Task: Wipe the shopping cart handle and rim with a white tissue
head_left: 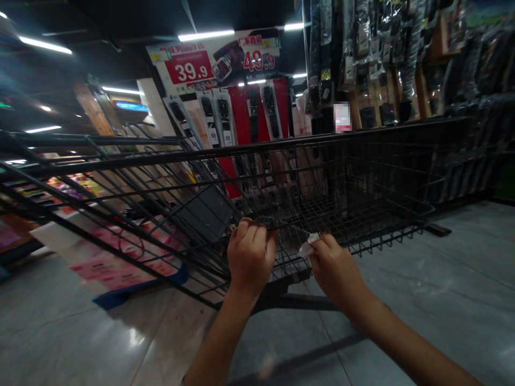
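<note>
A black wire shopping cart (277, 145) stretches sideways across the view in front of me. My left hand (250, 256) is closed, its fingers curled at the wires of the cart's near side; the fingertips are hidden behind the knuckles. Pinched in my right hand (336, 265) is a crumpled white tissue (308, 246), held close to the cart's wire side. A dark grey flat panel (206, 213) sits in the cart wires to the left of my left hand. The lower frame (309, 302) of the cart shows below my hands.
Behind the cart hang packaged belts (225, 115) under a price sign (193, 69). More packaged goods (382, 80) hang at upper right. Pink and white boxes (129, 268) stand on a blue pallet (116, 297) at left. Glossy tiled floor (454, 300) lies around the cart.
</note>
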Demonstrator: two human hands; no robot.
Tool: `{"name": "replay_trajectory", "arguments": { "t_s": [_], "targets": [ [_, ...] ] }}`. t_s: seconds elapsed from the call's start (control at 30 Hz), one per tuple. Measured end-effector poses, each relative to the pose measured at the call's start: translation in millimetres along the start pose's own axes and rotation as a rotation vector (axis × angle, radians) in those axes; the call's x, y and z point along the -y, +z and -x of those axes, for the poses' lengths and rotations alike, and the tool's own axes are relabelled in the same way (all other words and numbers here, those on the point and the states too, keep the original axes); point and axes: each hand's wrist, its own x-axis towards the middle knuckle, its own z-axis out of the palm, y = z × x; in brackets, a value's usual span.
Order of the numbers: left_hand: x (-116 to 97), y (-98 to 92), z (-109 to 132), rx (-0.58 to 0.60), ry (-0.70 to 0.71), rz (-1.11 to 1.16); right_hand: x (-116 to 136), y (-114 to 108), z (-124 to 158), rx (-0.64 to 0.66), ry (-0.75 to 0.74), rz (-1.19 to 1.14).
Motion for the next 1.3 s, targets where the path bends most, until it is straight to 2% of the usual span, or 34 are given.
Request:
{"name": "replay_trajectory", "arguments": {
  "t_s": [0.13,0.2,0.27,0.37,0.43,0.6,0.73,1.0,1.3],
  "targets": [
    [-0.9,0.8,0.8,0.005,-0.002,0.004,5.0,-8.1,-1.7,0.110,0.068,0.076],
    [-1.2,0.8,1.0,-0.002,0.009,0.003,8.1,-17.2,-4.7,0.117,0.078,0.094],
    [-1.4,0.7,1.1,-0.011,0.019,0.005,11.5,-29.0,-8.0,0.025,0.040,0.052],
    [-1.9,0.5,1.3,-0.014,0.022,0.009,18.6,-45.5,-13.3,-0.265,-0.124,-0.143],
    [-2.4,0.2,1.5,-0.005,0.020,0.007,24.2,-50.3,-17.6,-0.411,-0.232,-0.255],
    [-4.2,-0.7,2.0,0.020,0.021,0.006,31.3,-34.9,-29.9,-0.508,-0.367,-0.335],
    [-5.1,-1.6,2.0,0.021,0.029,0.002,30.0,-23.4,-32.8,-0.479,-0.350,-0.346],
    [-7.3,-1.0,0.5,0.012,0.019,0.000,19.2,-22.3,-19.8,-0.391,-0.301,-0.328],
    [-8.1,-1.2,-0.3,-0.002,0.011,-0.015,-12.0,16.3,9.1,-0.314,-0.330,-0.229]
  ]
}}
